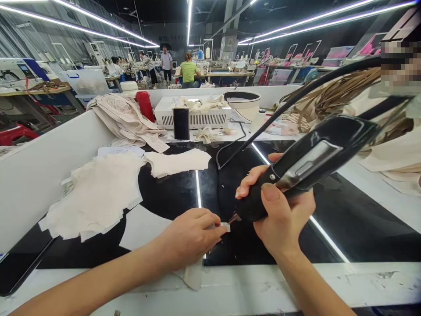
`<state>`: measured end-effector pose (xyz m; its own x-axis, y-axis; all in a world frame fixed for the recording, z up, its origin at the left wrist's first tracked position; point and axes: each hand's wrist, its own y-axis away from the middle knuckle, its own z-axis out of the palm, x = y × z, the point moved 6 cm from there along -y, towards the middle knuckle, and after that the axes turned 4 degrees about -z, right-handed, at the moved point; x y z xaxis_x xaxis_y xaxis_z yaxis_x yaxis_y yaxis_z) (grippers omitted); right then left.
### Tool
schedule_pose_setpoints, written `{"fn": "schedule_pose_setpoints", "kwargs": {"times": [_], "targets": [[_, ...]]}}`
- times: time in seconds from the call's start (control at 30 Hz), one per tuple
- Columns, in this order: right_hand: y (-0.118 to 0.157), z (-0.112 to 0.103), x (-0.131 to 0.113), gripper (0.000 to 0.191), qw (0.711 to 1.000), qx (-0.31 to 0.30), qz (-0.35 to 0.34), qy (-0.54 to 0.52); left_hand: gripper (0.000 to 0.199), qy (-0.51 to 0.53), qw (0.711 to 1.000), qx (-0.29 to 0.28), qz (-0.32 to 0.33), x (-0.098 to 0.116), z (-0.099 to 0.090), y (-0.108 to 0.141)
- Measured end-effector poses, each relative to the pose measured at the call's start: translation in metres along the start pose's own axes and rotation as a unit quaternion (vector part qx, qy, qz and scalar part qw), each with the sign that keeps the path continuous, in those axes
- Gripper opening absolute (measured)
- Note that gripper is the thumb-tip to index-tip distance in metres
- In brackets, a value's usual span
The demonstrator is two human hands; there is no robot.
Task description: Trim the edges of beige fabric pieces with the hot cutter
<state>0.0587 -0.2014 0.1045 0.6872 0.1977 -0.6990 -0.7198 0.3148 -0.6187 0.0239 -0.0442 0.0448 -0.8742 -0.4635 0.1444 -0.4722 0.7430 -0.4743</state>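
My right hand (279, 210) grips a black hand-held tool (315, 158) with a silver panel and a black cord (296, 98) running up to the right. Its tip points down-left at a small white fabric strip (225, 226). My left hand (192, 237) pinches that strip against the glossy black table top (171, 193). The strip's other end (194, 274) hangs over the white front edge. The tool's tip touches or nearly touches the strip; I cannot tell which.
A pile of cream fabric pieces (95, 197) lies at the left, with more cloth (128, 118) behind it. A white box (194, 115), a phone (181, 123), a red flask (145, 105) and a bowl (243, 103) stand at the back. People work at far tables.
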Motion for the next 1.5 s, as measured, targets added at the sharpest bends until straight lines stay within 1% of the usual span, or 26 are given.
{"fn": "schedule_pose_setpoints", "kwargs": {"times": [0.13, 0.3, 0.6, 0.73, 1.0, 1.23, 1.4, 1.5], "targets": [[0.002, 0.000, 0.000, 0.043, 1.000, 0.002, -0.002, 0.002, 0.023, 0.003, 1.000, 0.008, 0.004, 0.001, -0.002, 0.001], [0.002, 0.001, 0.000, 0.039, 1.000, -0.003, -0.010, -0.002, 0.022, 0.009, 1.000, 0.007, 0.008, 0.002, -0.005, 0.000], [-0.001, -0.001, -0.004, 0.040, 1.000, 0.002, -0.021, 0.012, 0.022, 0.007, 1.000, 0.001, 0.003, 0.001, -0.001, 0.001], [-0.001, 0.000, -0.007, 0.041, 1.000, 0.000, -0.032, -0.001, 0.022, 0.009, 1.000, 0.008, 0.006, 0.001, -0.002, 0.001], [0.002, 0.001, -0.001, 0.036, 1.000, -0.013, -0.018, -0.003, 0.022, 0.007, 1.000, -0.003, 0.002, 0.001, 0.000, 0.002], [0.002, 0.002, -0.003, 0.035, 1.000, -0.014, -0.018, 0.008, 0.023, 0.009, 1.000, 0.000, 0.011, 0.002, -0.003, 0.001], [0.005, -0.002, -0.009, 0.040, 1.000, -0.006, -0.019, -0.006, 0.022, 0.009, 1.000, 0.007, 0.010, 0.001, -0.002, 0.001], [0.007, -0.002, -0.009, 0.043, 1.000, -0.009, -0.014, -0.020, 0.022, 0.009, 1.000, 0.007, 0.010, 0.001, -0.001, 0.001]]}}
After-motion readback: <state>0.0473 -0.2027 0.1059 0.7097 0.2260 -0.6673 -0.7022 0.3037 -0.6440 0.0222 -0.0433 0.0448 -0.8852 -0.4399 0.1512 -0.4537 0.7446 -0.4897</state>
